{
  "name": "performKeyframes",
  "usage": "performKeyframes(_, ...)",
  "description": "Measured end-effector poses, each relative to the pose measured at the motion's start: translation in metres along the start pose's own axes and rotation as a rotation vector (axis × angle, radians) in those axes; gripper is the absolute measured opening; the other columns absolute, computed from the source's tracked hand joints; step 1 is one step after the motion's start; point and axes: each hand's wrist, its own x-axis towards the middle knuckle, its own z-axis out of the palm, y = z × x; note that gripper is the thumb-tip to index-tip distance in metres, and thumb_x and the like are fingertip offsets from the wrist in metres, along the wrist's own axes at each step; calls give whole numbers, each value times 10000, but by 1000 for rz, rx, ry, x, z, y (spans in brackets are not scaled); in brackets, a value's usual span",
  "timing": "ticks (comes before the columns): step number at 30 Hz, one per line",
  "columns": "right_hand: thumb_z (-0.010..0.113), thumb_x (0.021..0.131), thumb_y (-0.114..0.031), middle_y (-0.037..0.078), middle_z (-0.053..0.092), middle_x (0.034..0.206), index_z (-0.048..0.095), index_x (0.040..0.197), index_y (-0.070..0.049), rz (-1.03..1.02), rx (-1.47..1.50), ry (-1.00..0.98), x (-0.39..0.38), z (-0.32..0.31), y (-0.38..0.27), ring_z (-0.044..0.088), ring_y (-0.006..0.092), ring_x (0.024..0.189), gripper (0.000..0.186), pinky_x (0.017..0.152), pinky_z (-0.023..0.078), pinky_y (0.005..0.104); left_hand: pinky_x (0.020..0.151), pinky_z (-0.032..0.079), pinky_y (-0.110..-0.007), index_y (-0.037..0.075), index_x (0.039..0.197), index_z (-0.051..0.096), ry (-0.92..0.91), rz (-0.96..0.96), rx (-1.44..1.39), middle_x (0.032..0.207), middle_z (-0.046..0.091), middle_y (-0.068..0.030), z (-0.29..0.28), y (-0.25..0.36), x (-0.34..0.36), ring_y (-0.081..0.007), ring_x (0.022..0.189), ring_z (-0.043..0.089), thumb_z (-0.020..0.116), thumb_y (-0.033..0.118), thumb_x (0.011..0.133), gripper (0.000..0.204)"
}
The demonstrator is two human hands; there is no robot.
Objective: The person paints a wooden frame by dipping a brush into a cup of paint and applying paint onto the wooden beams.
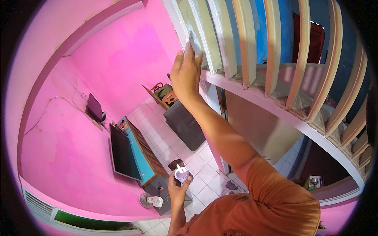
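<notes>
My right hand (185, 70) reaches up to a row of cream vertical slats (242, 43). Its fingers lie flat and close together against the white leftmost slat (193, 23). A greyish-white patch (195, 40) shows at the fingertips; I cannot tell whether it is a pad in the hand or a smear on the slat. My left hand (177, 191) is low by my chest and grips a small cup (181, 173) holding white stuff with a pale stick standing in it. I wear an orange shirt.
I am high above a white tiled floor (204, 185). Below stand a flat screen (123, 153) on a teal-topped cabinet (138, 155), a small fan (151, 201) and a dark sofa (185, 124). Pink walls curve around on the left; a blue wall shows behind the slats.
</notes>
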Motion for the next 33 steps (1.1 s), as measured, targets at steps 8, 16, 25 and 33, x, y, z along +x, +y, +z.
performKeyframes(8,489,1032,-131,281,509,1139,393,1448,96,-64,155,76,54,10,-33,519,426,1073,484,953,440,488,979,495,-314,-22,1318,525,11,-22,48,1196,637,-89,3,4,2,-176,1090,631,840,50,822,592)
performKeyframes(16,449,1070,-171,45,480,888,446,1451,52,160,623,100,44,18,-12,436,125,773,441,672,383,278,960,502,-306,-5,1294,544,4,1,8,1171,643,-70,3,2,4,-162,1080,633,835,41,821,557)
performKeyframes(25,409,1071,-157,32,500,898,424,1462,54,333,1139,117,79,16,-38,455,96,694,444,614,414,252,946,509,-299,5,1284,557,14,4,-30,1154,654,-63,0,0,-1,-158,1068,641,834,37,820,542)
performKeyframes(33,402,1052,-158,29,476,808,535,1063,12,420,1073,230,99,39,-25,444,108,663,217,582,395,270,945,515,-303,6,1291,560,15,14,-14,1146,661,-65,4,-3,-2,-161,1060,648,839,42,819,549)
